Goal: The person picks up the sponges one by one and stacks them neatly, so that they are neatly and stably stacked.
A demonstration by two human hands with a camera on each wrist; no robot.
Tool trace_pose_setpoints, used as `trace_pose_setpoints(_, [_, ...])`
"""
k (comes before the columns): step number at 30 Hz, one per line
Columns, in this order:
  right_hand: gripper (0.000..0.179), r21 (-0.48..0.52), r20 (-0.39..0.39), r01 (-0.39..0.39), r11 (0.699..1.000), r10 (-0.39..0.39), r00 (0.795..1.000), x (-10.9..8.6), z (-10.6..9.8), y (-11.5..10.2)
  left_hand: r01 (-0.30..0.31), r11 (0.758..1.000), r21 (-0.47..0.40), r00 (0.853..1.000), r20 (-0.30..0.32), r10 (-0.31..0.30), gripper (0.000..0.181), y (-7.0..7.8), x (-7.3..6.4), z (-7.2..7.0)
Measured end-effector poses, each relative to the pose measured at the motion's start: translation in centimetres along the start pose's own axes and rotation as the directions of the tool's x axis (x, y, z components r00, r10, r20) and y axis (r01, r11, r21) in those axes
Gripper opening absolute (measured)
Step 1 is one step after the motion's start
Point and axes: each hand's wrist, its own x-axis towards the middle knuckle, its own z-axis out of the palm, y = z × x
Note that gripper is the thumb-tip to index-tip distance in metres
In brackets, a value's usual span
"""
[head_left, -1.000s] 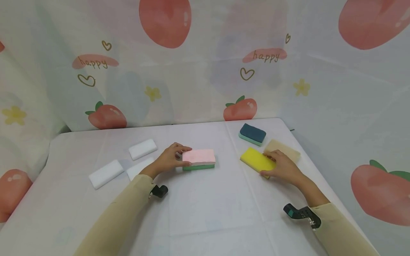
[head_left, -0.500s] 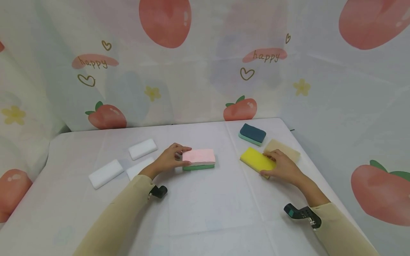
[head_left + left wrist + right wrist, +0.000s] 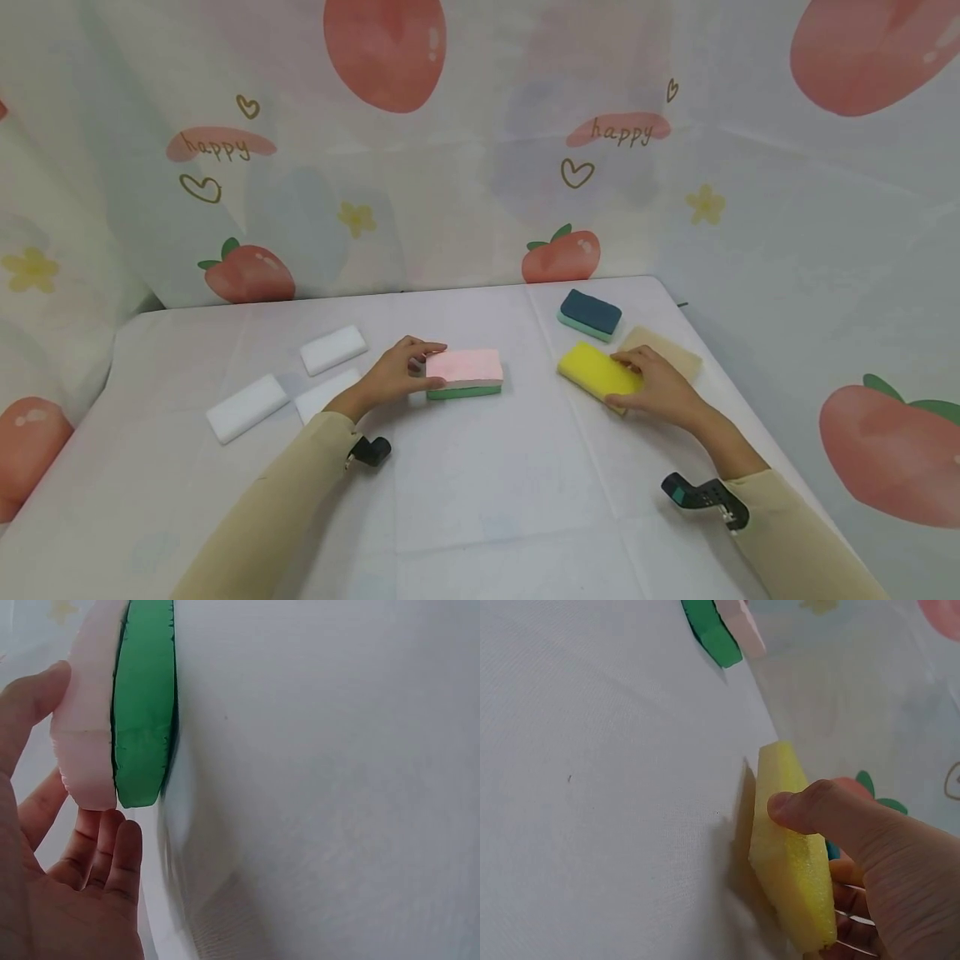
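Note:
In the head view a pink sponge (image 3: pixel 468 365) lies on a green sponge (image 3: pixel 472 392) at mid-table. My left hand (image 3: pixel 392 377) holds the pink sponge by its left end, thumb on the near side and index finger on the far side. The left wrist view shows the pink sponge (image 3: pixel 86 742) against the green one (image 3: pixel 144 712), with the other fingers below their ends. On the right, my right hand (image 3: pixel 662 388) pinches a yellow sponge (image 3: pixel 596 369) between thumb and fingers. A shadow lies beside the yellow sponge (image 3: pixel 784 847) in the right wrist view.
A dark blue sponge (image 3: pixel 592 310) on a light green base lies at the back right, and a beige sponge (image 3: pixel 671 354) is behind my right hand. Several white sponges (image 3: pixel 247 408) lie on the left. A printed cloth (image 3: pixel 465 192) hangs behind the table.
The yellow sponge has shifted slightly left and upward in the head view with my right hand gripping it. My left hand keeps its hold on the pink sponge, still in place.

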Motion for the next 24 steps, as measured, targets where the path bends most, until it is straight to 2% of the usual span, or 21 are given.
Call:
trace_pose_setpoints(13, [0.077, 0.033, 0.020, 0.011, 0.999, -0.011, 1.000, 0.5, -0.7, -0.6, 0.001, 1.000, -0.012, 1.000, -0.002, -0.001, 0.062, 0.0, -0.1, 0.1])
trace_pose_setpoints(24, [0.077, -0.019, 0.015, 0.040, 0.999, -0.040, 0.999, 1.6, -1.2, -1.2, 0.010, 1.000, 0.026, 1.000, -0.005, -0.010, 0.064, -0.2, -0.1, 0.1])
